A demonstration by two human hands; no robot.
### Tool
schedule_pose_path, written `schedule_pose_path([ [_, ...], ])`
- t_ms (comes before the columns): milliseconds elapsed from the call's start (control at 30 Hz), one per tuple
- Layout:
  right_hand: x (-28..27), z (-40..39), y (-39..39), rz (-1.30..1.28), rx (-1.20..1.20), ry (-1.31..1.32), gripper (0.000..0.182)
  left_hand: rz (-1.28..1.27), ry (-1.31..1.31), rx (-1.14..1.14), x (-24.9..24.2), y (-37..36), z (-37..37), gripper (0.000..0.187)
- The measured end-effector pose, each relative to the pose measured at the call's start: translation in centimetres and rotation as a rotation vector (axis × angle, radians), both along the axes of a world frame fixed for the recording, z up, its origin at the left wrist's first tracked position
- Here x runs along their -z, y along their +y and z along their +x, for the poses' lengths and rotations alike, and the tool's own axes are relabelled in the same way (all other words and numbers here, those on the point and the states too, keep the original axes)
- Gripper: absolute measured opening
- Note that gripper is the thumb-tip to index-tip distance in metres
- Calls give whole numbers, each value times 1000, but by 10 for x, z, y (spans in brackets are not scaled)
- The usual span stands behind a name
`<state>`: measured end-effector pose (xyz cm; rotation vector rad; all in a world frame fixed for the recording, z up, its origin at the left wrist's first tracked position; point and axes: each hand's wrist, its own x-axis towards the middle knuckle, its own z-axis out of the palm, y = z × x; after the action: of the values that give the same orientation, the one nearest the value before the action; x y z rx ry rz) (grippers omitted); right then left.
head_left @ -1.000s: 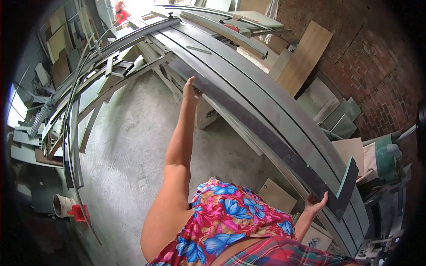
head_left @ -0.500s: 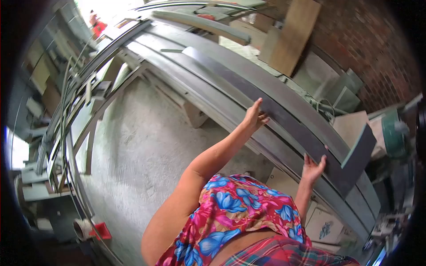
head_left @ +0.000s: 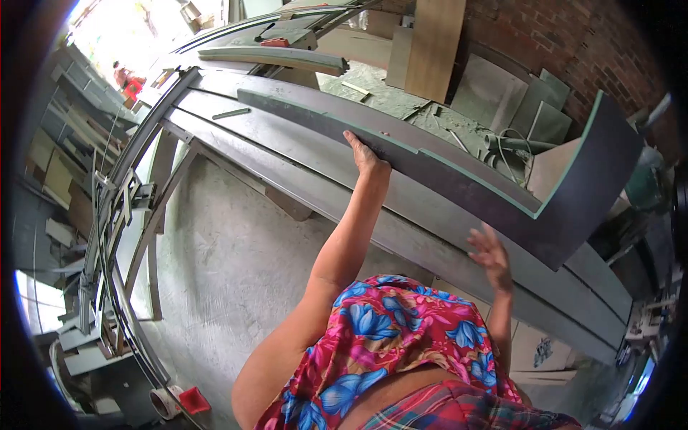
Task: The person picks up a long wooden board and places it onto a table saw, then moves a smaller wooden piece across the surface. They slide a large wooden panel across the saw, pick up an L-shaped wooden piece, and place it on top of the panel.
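Note:
A long dark L-shaped panel (head_left: 466, 192) with a pale green edge stands tilted up over a long grey slatted table (head_left: 308, 147). My left hand (head_left: 369, 156) grips the panel near its middle, the thumb showing at the upper edge and the other fingers mostly hidden. My right hand (head_left: 491, 256) is raised beside the panel's lower edge, near its wide end, its fingers spread and holding nothing. A short thin strip (head_left: 231, 113) lies on the table towards its far left end.
Metal rails and frames (head_left: 129, 265) run along the left. A brown board (head_left: 436, 50) and grey sheets (head_left: 487, 89) lean by the brick wall (head_left: 545, 36). A red scoop-like piece (head_left: 193, 400) lies low on the left. A person (head_left: 125, 77) is far back left.
The panel has been lifted and tilted up from the slatted table. My left hand has moved left and up with it. My right hand has come away from the panel, and the view has shifted.

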<state>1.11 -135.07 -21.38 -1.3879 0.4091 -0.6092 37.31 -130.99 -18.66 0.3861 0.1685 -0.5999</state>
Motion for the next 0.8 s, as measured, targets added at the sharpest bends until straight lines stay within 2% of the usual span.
schedule_pose_path([
  [33,17,-23,-11,170,88,-113,59,-14,-12,-27,8,-1,11,62],
  [67,29,-49,-23,179,242,-186,53,-14,6,-54,7,1,16,61],
  [100,24,-69,-35,283,242,-496,52,-9,24,-81,4,5,17,61],
  [133,1,-76,-33,330,294,-614,59,-1,37,-104,4,9,20,61],
  [167,-20,-77,-35,184,190,-632,64,9,34,-106,10,10,23,63],
  [267,-37,-70,-39,-229,348,-389,66,-39,58,-138,28,8,25,63],
  [367,-41,-49,-37,-549,628,-23,61,-59,47,-64,53,6,23,61],
  [467,-23,-58,-53,-399,567,127,60,12,146,-30,69,6,18,57],
  [500,-17,-59,-53,-318,618,130,55,25,99,7,84,6,22,63],
  [600,-25,-31,-27,-288,721,13,56,-53,53,32,87,6,16,71],
  [633,-14,-28,-25,-285,782,-25,56,-92,40,93,88,7,18,78],
  [733,18,-30,-32,-309,792,0,54,-87,18,273,105,4,39,81],
  [800,32,-20,-38,-305,794,-39,49,8,-198,349,128,-7,62,79],
])
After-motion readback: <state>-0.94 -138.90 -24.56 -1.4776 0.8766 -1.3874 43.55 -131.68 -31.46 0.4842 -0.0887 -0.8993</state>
